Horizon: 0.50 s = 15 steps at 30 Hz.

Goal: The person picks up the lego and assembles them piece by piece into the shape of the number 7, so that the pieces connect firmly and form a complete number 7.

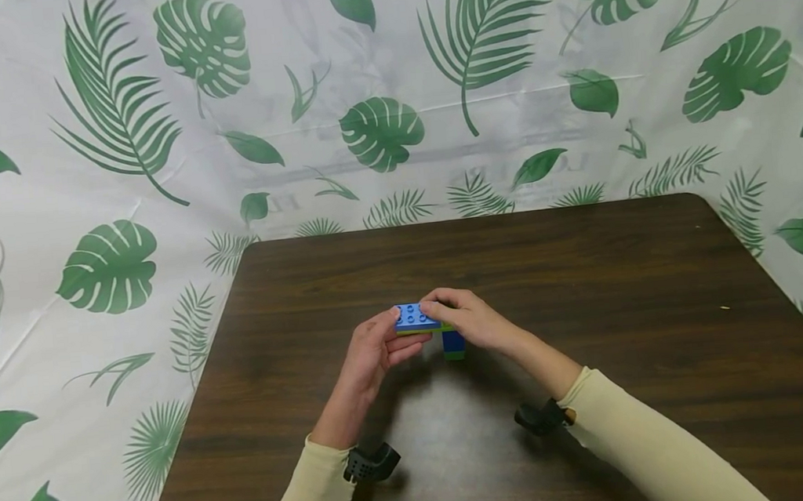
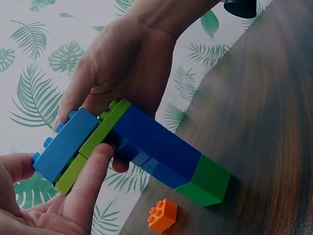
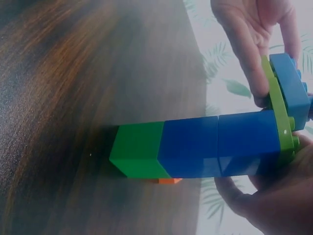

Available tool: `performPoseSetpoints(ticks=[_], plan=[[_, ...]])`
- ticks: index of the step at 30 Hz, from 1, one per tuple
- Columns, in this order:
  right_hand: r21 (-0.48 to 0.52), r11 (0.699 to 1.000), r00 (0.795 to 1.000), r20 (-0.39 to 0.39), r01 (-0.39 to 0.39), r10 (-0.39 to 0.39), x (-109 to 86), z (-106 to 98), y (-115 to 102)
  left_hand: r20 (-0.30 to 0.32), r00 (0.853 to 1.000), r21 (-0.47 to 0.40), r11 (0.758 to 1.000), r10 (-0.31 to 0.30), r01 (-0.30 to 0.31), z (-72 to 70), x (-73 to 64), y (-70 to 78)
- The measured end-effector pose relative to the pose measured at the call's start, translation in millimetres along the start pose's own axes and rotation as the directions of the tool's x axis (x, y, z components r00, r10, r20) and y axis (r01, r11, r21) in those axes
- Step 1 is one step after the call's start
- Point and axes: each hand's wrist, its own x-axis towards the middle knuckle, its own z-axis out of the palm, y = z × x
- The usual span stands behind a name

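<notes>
A light blue brick (image 1: 413, 311) with studs on top lies over thin lime green plates (image 2: 110, 122). My left hand (image 1: 370, 355) pinches this blue brick and lime layer, thumb at the brick's end and fingers underneath. The lime layer tops a tower of two dark blue bricks (image 3: 219, 142) with a green brick (image 3: 139, 147) at its lower end. Reaching in from the right, my right hand (image 1: 474, 319) has its thumb on top of the light blue brick. Its other fingers curl behind the upper tower, partly hidden in the left wrist view.
An orange brick (image 2: 164, 215) with studs rests on the dark wooden table (image 1: 588, 283) beyond the tower, hidden from the head view. A leaf-patterned white sheet (image 1: 310, 171) hangs behind the table and at its sides. A tiny pale speck (image 1: 724, 307) lies at the right.
</notes>
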Motion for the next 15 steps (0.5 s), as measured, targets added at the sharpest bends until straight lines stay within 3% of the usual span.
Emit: performPoseSetpoints(ticks=[15], plan=[[0.016, 1.000, 1.000, 0.029, -0.011, 0.011, 0.3, -0.5, -2.2, 0.030, 0.999, -0.013, 1.000, 0.017, -0.016, -2.3, -0.6, -0.7]])
